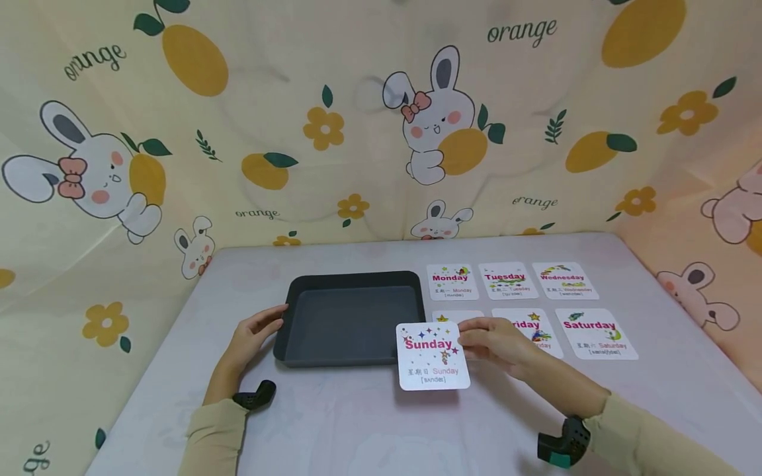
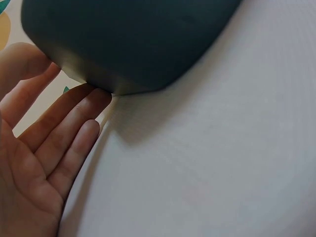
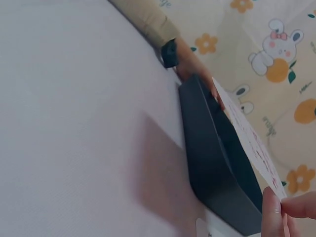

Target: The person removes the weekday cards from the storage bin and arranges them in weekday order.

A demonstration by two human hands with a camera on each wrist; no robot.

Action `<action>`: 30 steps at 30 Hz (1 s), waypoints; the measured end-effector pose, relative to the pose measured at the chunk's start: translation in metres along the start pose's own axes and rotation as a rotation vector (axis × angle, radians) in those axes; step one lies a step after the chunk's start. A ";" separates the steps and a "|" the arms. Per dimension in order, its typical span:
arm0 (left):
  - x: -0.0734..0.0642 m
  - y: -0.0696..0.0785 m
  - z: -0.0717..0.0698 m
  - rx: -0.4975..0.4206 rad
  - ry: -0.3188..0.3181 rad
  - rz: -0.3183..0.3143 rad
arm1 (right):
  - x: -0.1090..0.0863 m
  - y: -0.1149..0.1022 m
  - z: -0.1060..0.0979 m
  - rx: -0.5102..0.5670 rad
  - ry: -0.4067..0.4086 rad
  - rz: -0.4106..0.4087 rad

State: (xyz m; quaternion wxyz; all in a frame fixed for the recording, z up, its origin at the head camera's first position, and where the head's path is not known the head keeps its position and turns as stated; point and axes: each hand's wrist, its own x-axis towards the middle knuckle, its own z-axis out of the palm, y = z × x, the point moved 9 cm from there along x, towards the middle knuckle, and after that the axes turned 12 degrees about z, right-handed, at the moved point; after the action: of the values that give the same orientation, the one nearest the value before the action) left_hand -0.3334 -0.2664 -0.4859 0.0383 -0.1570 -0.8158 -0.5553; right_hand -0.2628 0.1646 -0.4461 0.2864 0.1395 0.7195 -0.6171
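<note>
A white card printed "Sunday" is pinched at its right edge by my right hand, tilted up over the front right corner of a dark grey tray. In the right wrist view the card is seen nearly edge-on beside the tray, thumb and fingertip on its edge, a shadow below. My left hand touches the tray's left side; in the left wrist view its fingers lie fairly straight against the tray's outer wall.
Right of the tray lie cards in two rows: Monday, Tuesday and Wednesday behind, Friday and Saturday in front. Another card is mostly hidden by the Sunday card and right hand. A patterned curtain hangs behind the table.
</note>
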 end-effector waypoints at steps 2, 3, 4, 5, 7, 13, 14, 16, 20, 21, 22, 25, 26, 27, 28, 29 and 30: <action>0.001 0.001 0.000 -0.002 0.000 0.009 | 0.000 0.001 -0.002 -0.013 -0.004 -0.003; 0.001 0.001 0.000 -0.002 0.001 0.013 | -0.001 0.002 -0.003 -0.020 -0.004 -0.005; 0.001 0.001 -0.001 -0.004 0.003 0.016 | -0.001 0.003 -0.004 -0.026 -0.004 -0.005; 0.000 0.001 -0.001 -0.006 0.005 0.017 | -0.002 0.004 -0.005 -0.031 -0.002 -0.002; 0.000 0.002 -0.001 -0.013 0.008 0.021 | -0.003 0.007 -0.007 -0.049 0.000 0.005; -0.001 0.005 -0.001 -0.034 0.012 0.043 | -0.006 0.014 -0.016 -0.083 0.005 0.029; -0.001 0.005 -0.001 -0.034 0.012 0.044 | -0.006 0.015 -0.018 -0.083 0.008 0.036; -0.001 0.005 -0.001 -0.031 0.011 0.044 | -0.007 0.019 -0.021 -0.087 0.019 0.052; -0.001 0.002 -0.001 -0.017 0.010 0.026 | -0.009 0.028 -0.025 -0.093 0.008 0.077; -0.001 0.001 -0.001 -0.016 0.010 0.023 | -0.010 0.030 -0.026 -0.093 0.004 0.083; -0.001 0.001 -0.001 -0.016 0.009 0.022 | -0.011 0.032 -0.027 -0.092 -0.005 0.087; -0.001 0.000 0.000 -0.020 0.006 0.022 | -0.012 0.039 -0.029 -0.073 -0.031 0.097; -0.001 -0.001 0.000 -0.024 0.005 0.024 | -0.013 0.041 -0.029 -0.068 -0.037 0.099; -0.001 0.000 0.000 -0.029 0.004 0.027 | -0.013 0.043 -0.030 -0.062 -0.044 0.101; -0.001 0.000 0.000 -0.031 0.004 0.031 | -0.013 0.045 -0.030 -0.055 -0.057 0.098; -0.001 0.001 0.000 -0.032 0.004 0.034 | -0.013 0.047 -0.030 -0.048 -0.067 0.098; 0.000 0.002 0.000 -0.034 0.005 0.042 | -0.013 0.048 -0.030 -0.043 -0.076 0.095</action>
State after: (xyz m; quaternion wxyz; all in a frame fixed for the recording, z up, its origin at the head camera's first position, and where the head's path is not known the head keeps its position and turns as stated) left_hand -0.3328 -0.2661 -0.4845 0.0492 -0.1735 -0.8026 -0.5687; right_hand -0.2326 0.2055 -0.4751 0.3456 0.1439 0.7137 -0.5920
